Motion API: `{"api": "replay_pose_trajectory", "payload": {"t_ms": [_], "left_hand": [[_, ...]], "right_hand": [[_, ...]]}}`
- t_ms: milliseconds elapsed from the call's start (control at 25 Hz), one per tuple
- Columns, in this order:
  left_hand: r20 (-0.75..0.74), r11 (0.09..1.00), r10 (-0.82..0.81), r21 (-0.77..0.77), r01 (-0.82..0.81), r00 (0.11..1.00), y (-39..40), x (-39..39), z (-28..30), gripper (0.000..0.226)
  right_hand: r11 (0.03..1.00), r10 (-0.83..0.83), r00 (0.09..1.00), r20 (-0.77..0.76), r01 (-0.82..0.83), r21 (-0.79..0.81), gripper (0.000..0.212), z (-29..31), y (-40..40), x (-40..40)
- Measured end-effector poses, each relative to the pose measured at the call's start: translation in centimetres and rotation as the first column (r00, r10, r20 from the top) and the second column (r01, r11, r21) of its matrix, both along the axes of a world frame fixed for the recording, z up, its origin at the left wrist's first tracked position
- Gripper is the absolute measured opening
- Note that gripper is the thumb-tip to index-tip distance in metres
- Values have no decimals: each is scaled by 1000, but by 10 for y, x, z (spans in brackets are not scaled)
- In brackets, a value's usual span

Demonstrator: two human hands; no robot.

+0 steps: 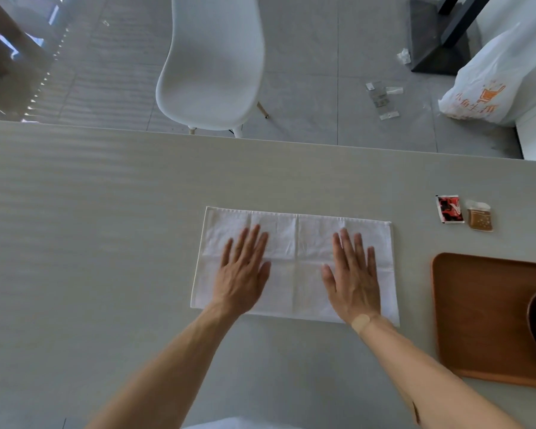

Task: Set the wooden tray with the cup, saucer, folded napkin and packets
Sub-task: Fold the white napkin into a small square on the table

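Now both hands, left [245, 267] and right [353, 274], press flat, fingers straight, on the napkin [294, 243].

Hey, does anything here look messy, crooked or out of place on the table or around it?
On the table, nothing stands out: the napkin lies flat under the left hand and right hand. The two packets sit beside the tray, not on it. Scraps of clear wrapper litter the floor.
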State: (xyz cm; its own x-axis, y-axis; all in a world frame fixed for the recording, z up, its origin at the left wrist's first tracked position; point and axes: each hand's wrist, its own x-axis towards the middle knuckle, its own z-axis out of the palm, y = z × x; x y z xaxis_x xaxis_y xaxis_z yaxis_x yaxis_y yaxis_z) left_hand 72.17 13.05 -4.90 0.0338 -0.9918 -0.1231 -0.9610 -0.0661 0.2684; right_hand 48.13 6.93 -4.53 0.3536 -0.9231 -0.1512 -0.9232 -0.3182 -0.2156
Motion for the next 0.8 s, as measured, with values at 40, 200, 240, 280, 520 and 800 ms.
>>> {"api": "replay_pose_trajectory", "payload": {"t_ms": [40, 200, 240, 280, 520, 800], "left_hand": [[-29, 999, -37, 0, 37, 999, -19, -17, -1, 58], [-11, 991, -131, 15, 131, 991, -56, -54, -17, 56], [-8, 990, -139, 7, 139, 990, -60, -54, -21, 56], [-11, 989, -149, -8, 149, 989, -62, -51, -23, 55], [100, 1000, -25, -2, 26, 995, -57, 30, -29, 58], [149, 988, 89, 109, -106, 985, -44, 88, -25, 66]], "right_hand": [[1000, 19, 1000, 7, -19, 6, 63, 0, -13, 14], [998, 48, 999, 6, -48, 32, 58, -11, -41, 45], [998, 50, 999, -3, -50, 35, 57, -16, -43, 43], [998, 54, 998, -17, -53, 41, 59, -21, -45, 40], [989, -148, 987, -62, 149, -1, 69, -30, -71, -18], [981, -183, 973, -138, 190, 36, 71, -26, -80, -48]]}}
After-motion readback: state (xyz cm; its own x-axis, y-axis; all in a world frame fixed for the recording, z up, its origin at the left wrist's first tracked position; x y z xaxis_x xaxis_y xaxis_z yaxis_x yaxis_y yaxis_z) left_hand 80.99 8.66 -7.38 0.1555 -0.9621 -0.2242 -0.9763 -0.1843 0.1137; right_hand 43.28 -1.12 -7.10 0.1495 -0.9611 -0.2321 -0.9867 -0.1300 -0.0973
